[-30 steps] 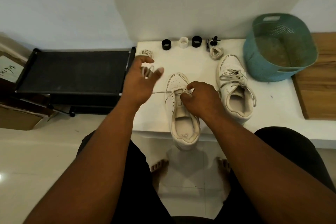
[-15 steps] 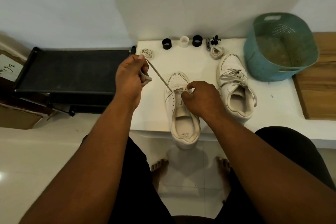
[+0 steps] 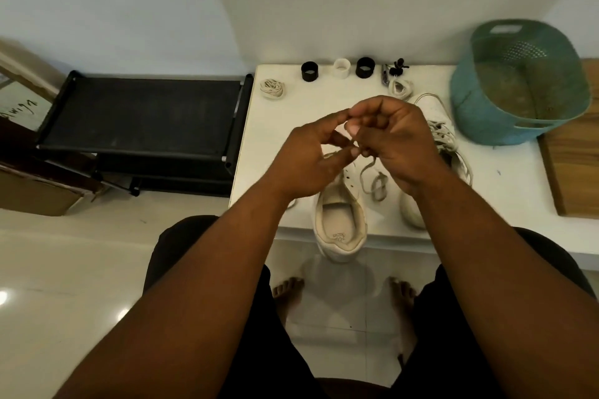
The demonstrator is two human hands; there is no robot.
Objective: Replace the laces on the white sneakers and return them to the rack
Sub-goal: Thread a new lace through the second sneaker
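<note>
White lace [image 3: 372, 176] hangs in loops from both hands at the frame's centre: the left hand [image 3: 311, 155] and right hand [image 3: 393, 142] each pinch it in a closed grip above the unlaced sneaker [image 3: 340, 220] on the tabletop [image 3: 291, 126]; the black rack [image 3: 142, 116] stands left.

From here the 2 hands [image 3: 363, 152] cover the toe and eyelets of the near sneaker [image 3: 340, 223], the right forearm hides much of the far sneaker [image 3: 431, 110], and the wooden board [image 3: 573, 168] runs off the right edge.
</note>
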